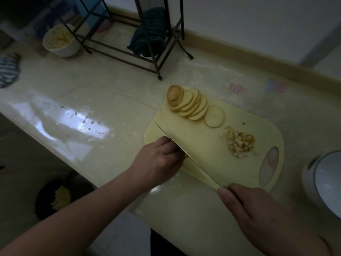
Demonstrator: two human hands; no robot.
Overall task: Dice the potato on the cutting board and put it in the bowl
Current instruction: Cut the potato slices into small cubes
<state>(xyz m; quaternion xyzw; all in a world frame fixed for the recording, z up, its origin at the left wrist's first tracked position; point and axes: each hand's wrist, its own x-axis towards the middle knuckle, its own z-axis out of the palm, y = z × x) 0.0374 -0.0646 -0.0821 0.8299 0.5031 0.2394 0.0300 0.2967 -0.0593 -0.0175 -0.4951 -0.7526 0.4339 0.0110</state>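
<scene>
The right hand point(258, 206) is closed around the handle of the knife point(186, 154), while the left hand point(160, 159) presses curled fingers on something hidden beside the blade. On the cutting board point(212, 163) lie fanned potato slices point(191, 106) and a diced pile point(239, 143); the bowl point(323, 182) stands at right.

Bare board point(212, 152) between slices point(191, 106), dice point(240, 143)

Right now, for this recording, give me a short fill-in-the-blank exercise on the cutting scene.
1. The knife handle is held by the ____ hand.
2. The left hand holds potato against the ____ side of the blade.
3. The diced pile lies nearer the board's ____ hole than the slices do.

Missing words: right; left; handle
</scene>
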